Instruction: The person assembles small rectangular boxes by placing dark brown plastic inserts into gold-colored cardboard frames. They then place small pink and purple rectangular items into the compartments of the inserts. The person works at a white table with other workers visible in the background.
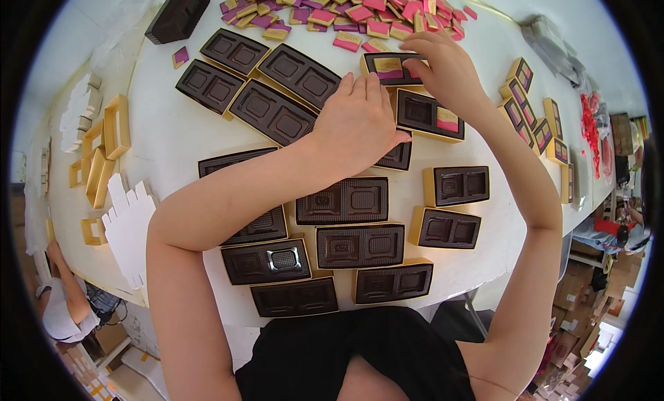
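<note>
My left hand (356, 124) lies flat and open, fingers stretched forward and together. Its fingertips touch the near left edge of a small dark-trayed gold box (408, 81), and the palm covers part of another box. Inside the touched box, a gold-and-purple wrapped square (387, 68) fills the left compartment. My right hand (443, 65) bends over the box's right end, thumb and fingers closed on a pink wrapped square (413, 74), mostly hidden. Just nearer stands a box (418, 110) with a gold-and-pink wrapped square (448, 120) in its right compartment and the left one bare.
Many purple, pink and gold wrapped squares (332, 10) are heaped at the far edge. Several unfilled boxes (360, 247) cover the table before me. Filled boxes (532, 110) stand right, gold sleeves (116, 128) and white card pieces (131, 228) left. Another person (66, 297) is at far left.
</note>
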`<state>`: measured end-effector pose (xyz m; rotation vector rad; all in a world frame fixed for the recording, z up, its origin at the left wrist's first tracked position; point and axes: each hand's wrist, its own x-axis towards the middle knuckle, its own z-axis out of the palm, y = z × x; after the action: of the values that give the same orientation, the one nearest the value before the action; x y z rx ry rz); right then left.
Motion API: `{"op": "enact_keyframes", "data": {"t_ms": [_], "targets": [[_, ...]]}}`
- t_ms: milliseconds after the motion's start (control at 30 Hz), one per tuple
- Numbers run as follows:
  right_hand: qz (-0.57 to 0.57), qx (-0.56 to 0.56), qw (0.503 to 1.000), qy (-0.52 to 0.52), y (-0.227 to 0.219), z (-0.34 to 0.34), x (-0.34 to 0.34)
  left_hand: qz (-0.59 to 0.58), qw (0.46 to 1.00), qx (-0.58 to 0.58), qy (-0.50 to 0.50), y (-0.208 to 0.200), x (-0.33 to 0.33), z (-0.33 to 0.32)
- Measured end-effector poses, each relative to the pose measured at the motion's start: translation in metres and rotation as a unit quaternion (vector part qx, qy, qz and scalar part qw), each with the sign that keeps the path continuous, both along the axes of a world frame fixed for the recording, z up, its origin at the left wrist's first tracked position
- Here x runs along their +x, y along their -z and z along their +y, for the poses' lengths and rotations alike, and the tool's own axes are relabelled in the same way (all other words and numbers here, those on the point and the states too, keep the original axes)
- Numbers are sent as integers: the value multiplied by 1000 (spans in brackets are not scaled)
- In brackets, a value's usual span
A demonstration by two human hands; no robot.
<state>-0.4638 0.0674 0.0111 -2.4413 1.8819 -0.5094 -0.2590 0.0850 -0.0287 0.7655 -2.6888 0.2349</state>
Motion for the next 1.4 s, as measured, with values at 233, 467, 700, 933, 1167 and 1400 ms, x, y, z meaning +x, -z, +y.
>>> {"op": "enact_keyframes", "data": {"t_ms": [233,467,700,933,1167,1400], "targets": [[13,93,979,-180,23,26,-13,18,999,46,22,0,-1,-1],[-140,197,952,-190,19,21,-27,29,998,6,56,2,-2,-3],[-231,136,954,-135,-6,-2,-50,57,985,23,164,-16,-3,1],[-142,104,976,-131,25,11,-59,72,962,103,242,2,-3,3],[148,-32,988,-21,12,57,-114,34,978,60,198,1,1,7],[-35,-84,995,-43,-12,-38,-30,33,987,-16,154,8,-1,5]]}}
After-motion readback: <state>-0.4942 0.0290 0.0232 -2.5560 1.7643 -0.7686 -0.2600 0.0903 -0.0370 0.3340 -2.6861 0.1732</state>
